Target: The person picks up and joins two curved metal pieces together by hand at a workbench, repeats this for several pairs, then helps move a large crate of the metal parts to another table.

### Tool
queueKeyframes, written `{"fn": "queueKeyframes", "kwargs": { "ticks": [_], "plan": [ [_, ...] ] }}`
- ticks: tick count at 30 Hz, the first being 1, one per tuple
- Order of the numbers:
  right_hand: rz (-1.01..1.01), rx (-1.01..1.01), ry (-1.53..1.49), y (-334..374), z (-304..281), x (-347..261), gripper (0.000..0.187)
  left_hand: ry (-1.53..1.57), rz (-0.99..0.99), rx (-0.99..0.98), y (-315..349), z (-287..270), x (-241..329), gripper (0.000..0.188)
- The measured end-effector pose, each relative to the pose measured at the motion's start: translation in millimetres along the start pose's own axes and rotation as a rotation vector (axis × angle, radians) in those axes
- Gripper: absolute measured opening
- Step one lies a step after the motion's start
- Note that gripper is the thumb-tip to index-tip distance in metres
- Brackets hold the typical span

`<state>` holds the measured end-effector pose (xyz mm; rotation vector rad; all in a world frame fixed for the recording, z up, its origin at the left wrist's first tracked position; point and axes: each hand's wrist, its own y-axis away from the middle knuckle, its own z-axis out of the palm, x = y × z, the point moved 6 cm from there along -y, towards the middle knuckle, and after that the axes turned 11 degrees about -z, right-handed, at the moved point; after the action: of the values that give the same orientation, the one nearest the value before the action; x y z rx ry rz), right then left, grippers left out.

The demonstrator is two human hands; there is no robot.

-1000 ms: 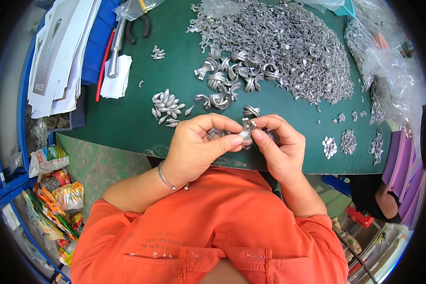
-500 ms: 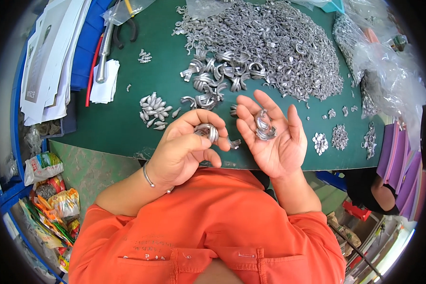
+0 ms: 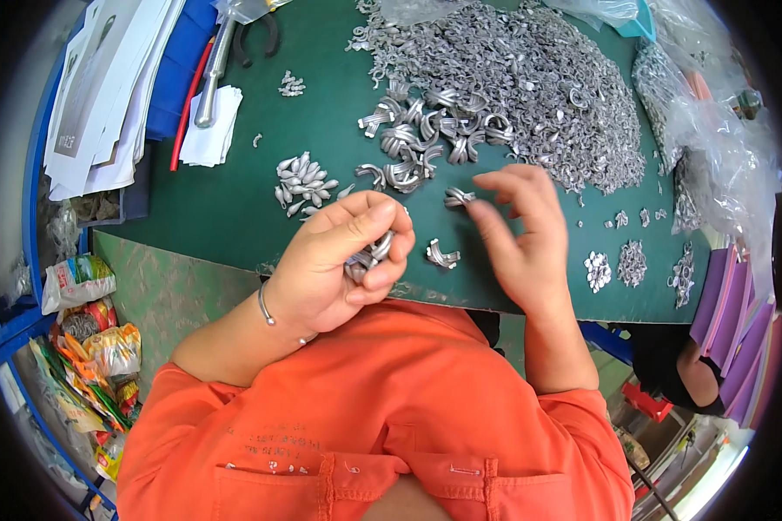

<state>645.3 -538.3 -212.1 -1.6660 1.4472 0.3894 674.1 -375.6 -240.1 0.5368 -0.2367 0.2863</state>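
Note:
My left hand [image 3: 343,247], palm turned up, is curled around silvery curved metal pieces [image 3: 375,252]; its fingers partly hide them. My right hand [image 3: 526,239] is over the table with thumb and fingers apart and nothing seen between them. The thumb tip is at the right end of a grooved, curved metal piece [image 3: 457,198]; whether they touch I cannot tell. Between the hands, near the table edge, lies another curved piece [image 3: 443,254]. A group of similar thick curved pieces [image 3: 404,139] lies beyond them, and small drop-shaped metal pieces [image 3: 302,181] lie beyond my left hand.
A large heap of small metal parts [image 3: 530,87] covers the far side of the green table [image 3: 235,204]. Small sorted piles [image 3: 632,263] and clear plastic bags [image 3: 712,130] are on the right. Papers [image 3: 213,130] and a metal-handled tool [image 3: 213,87] lie at left.
My right hand has turned from palm up to palm down, and the pieces in its palm are gone. My left fingers have closed further around their pieces. The view has shifted slightly.

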Motion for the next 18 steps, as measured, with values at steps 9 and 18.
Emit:
{"fn": "queueKeyframes", "kwargs": {
  "ticks": [9, 18],
  "plan": [
    [0.469, -0.006, -0.925, 16.9, 23.2, 22.9, 0.020, -0.249, 0.200, 0.223, 10.4, -5.8, 17.1, 0.008],
    [0.594, 0.033, -1.520, 30.5, 33.9, 24.2, 0.024, -0.193, 0.191, 0.204, 10.8, -9.3, 16.9, 0.009]
  ]
}}
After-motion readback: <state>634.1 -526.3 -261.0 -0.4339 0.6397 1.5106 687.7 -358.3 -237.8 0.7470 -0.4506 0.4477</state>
